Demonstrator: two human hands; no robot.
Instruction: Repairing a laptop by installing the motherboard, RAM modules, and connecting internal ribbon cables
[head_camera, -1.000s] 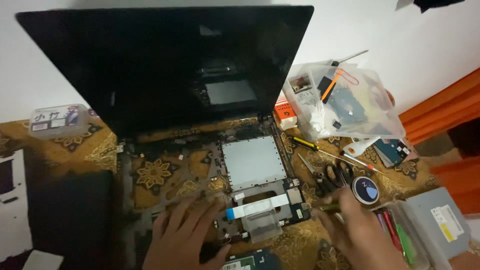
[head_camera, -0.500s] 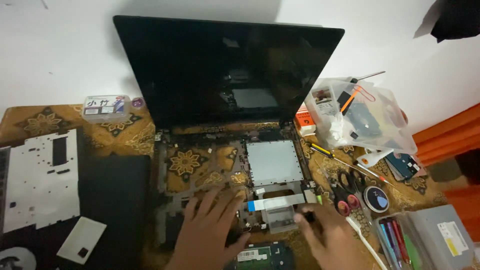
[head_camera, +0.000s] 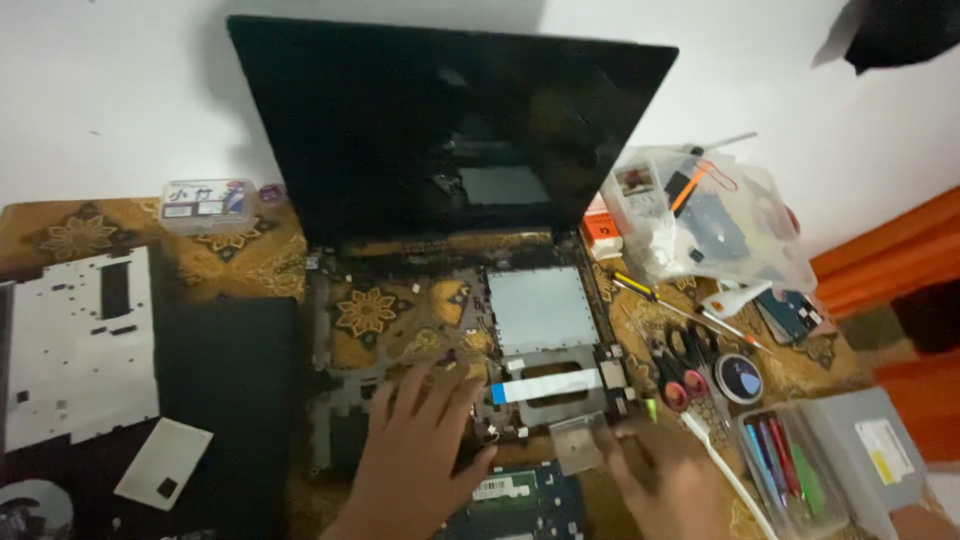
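My left hand (head_camera: 415, 455) lies flat, fingers spread, on the stripped laptop base (head_camera: 400, 330), pinning it to the patterned cloth (head_camera: 240, 255). My right hand (head_camera: 670, 480) is at the base's front right corner; it is blurred, so I cannot tell whether the fingers pinch anything. Just beside them sits a small grey square plate (head_camera: 578, 445), below the white ribbon cable (head_camera: 548, 385) with its blue tip. To do this well, I judge I should keep the left palm pressing steadily and work the right fingertips gently, clear of the cable. The dark screen (head_camera: 450, 120) stands open behind. Screwdrivers (head_camera: 680, 310), a bag of parts (head_camera: 710, 215) and a tray of tools (head_camera: 790, 470) lie to the right.
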